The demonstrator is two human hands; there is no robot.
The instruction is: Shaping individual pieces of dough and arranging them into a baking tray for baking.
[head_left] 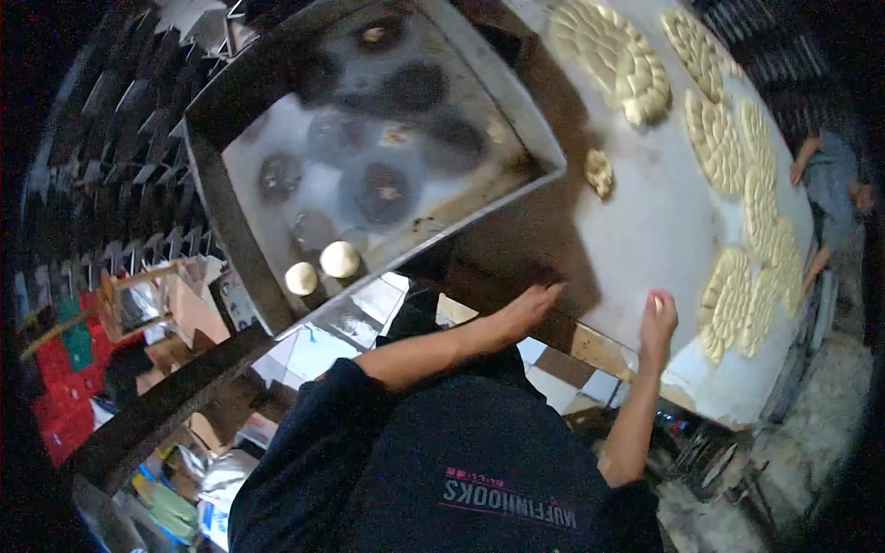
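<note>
My left hand (533,311) is over the near edge of the table, below the tray's corner. Its fingers stretch forward, somewhat blurred, and nothing shows in them. To its right, my right hand (658,321) is raised above the pale tabletop (636,249) with fingers curled together. A small light spot shows at its fingertips, too small to name. Farther off on the table lies a small rough lump of dough (599,173). Two smooth dough balls, one larger (340,259) and one smaller (300,277), sit in the near left corner of a deep metal baking tray (544,164).
Rows of dough pieces (722,293) cover the table's right side, with a large cluster (604,46) at the back. Another person (834,184) is beyond the right edge. Red crates (69,396) and a wooden frame (143,300) stand at lower left, near a dark beam (166,401).
</note>
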